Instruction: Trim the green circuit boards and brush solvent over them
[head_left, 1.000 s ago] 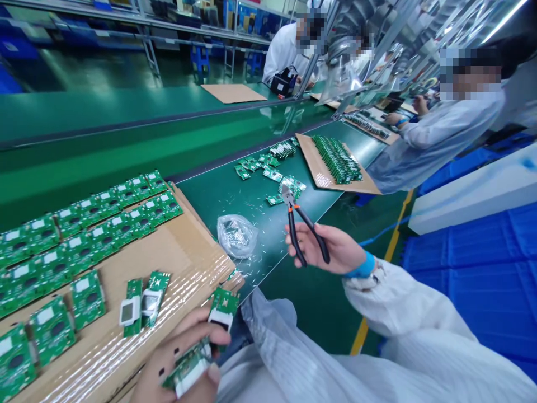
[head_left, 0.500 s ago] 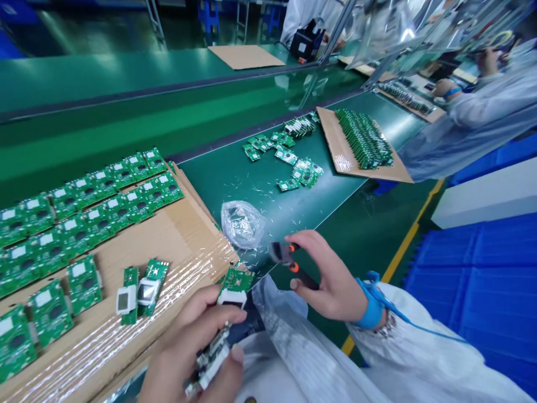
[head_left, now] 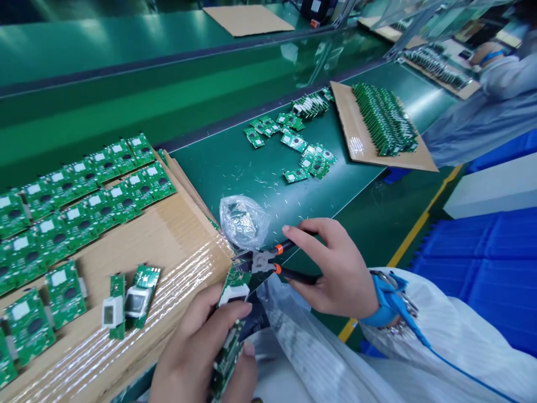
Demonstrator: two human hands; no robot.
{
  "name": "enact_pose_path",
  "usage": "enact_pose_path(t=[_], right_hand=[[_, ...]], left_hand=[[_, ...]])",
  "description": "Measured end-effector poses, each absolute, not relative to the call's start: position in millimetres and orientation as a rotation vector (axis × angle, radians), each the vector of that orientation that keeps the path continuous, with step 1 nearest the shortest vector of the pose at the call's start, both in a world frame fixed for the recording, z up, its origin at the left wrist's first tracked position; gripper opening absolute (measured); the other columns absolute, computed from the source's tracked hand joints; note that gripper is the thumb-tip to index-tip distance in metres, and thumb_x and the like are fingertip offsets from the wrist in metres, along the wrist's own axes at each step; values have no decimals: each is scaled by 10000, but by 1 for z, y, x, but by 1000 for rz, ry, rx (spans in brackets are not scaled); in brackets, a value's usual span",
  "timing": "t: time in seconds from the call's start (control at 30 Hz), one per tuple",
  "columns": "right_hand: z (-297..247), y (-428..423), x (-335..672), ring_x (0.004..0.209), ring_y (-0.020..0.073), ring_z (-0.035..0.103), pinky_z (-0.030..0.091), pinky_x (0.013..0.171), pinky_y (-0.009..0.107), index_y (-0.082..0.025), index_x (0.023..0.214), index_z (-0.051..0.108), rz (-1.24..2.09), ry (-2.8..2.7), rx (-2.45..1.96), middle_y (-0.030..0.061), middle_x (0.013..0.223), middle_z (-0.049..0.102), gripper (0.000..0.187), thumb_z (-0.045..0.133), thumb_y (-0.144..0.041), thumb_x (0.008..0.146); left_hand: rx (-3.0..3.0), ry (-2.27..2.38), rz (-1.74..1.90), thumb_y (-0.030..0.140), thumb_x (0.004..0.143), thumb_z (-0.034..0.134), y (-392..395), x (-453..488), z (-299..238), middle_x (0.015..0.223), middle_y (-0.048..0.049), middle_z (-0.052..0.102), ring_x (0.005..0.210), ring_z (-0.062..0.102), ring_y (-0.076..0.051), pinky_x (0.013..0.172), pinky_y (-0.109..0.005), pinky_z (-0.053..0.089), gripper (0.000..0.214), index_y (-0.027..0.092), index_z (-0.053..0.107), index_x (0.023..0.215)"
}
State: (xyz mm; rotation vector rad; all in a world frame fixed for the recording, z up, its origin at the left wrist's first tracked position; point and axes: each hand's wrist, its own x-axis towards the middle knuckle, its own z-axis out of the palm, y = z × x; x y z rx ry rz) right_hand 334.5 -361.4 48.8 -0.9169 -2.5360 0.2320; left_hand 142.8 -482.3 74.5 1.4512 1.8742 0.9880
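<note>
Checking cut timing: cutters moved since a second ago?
Yes. The cutters in the right hand swung from right of the plastic bag to its near side, by the board in the left hand.

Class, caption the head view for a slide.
Right hand holds cutters at a circuit board gripped by the left hand.

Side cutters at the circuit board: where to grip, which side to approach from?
By the two black handles behind the orange collars, coming from the right: the cutters lie roughly level, jaws pointing left at the circuit board in the left hand. The right hand wraps them that way.
</note>
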Motion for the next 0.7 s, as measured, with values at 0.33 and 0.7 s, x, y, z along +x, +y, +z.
enact_pose_path(t=[0.33, 0.7], right_hand=[[51, -355, 336, 702, 196, 587, 443, 594, 322, -156, 1113, 597, 194, -2584, -908, 106, 869, 647, 357, 548, -297, 789], [79, -335, 352, 664, 155, 608, 443, 575, 259, -243, 1023, 660, 931, -2793, -1210, 17, 800, 641, 324, 614, -308, 709]], left_hand=[[1109, 1791, 987, 256, 695, 625, -471, 150, 77, 1064, -43, 656, 827, 635, -227, 704, -282, 516, 187, 274, 719, 857], [716, 1461, 784, 310, 743, 597, -460, 146, 63, 938, -21, 698, 952, 625, -253, 732, -322, 488, 155, 231, 670, 855]])
